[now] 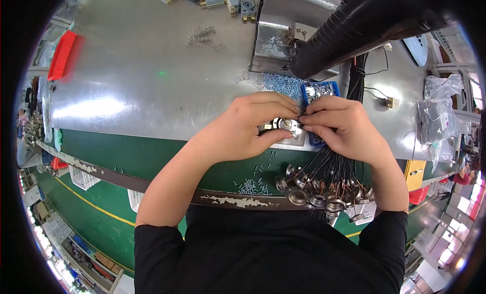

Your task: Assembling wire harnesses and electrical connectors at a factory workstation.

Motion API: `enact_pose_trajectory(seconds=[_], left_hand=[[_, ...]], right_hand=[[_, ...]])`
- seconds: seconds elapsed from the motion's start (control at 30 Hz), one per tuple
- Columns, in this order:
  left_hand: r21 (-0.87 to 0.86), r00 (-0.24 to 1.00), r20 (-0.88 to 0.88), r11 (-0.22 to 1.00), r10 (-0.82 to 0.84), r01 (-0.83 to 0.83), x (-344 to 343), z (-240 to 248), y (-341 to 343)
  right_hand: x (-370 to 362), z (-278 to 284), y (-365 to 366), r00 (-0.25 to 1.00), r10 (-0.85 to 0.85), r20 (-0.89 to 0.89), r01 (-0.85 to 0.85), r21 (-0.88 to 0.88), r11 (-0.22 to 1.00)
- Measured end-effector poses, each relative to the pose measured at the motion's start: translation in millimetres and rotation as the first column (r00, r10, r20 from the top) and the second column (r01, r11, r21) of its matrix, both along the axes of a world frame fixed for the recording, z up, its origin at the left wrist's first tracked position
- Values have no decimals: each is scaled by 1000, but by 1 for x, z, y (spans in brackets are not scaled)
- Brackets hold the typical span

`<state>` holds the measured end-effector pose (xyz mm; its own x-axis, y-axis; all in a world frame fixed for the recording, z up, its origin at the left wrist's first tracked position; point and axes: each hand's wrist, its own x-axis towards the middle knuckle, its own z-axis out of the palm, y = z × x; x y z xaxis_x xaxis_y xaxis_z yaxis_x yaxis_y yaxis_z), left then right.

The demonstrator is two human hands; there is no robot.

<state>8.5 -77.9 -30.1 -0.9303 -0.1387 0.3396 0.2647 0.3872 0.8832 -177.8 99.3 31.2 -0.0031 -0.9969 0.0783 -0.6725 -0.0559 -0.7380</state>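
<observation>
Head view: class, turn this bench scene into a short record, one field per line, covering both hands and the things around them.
Left hand: fingers around a small round metal part
Right hand: fingertips together at the part's right side; anything pinched is too small to tell
Tray: blue tray, just beyond the hands, with small pieces inside
Left of tray: loose light-blue pieces
Farther back: coil springs
Near edge: black cables with round metal ends
</observation>
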Motion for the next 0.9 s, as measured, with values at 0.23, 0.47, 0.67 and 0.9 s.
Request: enact_pose_trajectory(seconds=[0.23, 0.47, 0.67, 0.9], left_hand=[[34, 1000, 9, 999, 5, -5, 0, 0, -3], [13, 1000, -7, 1000, 10, -10, 1, -2, -2], [4, 1000, -5, 1000, -10, 10, 4, -1, -4], [5, 1000, -6, 1000, -17, 17, 5, -2, -4]], right_hand=[[-14, -1, -17, 998, 5, -67, -4, 17, 1000], [-6, -1, -12, 993, -47, -109, 35, -110, 993], [12, 8, -17, 964, -257, 64, 259, -25, 966], [12, 3, -13, 986, -151, -65, 151, -9, 989]])
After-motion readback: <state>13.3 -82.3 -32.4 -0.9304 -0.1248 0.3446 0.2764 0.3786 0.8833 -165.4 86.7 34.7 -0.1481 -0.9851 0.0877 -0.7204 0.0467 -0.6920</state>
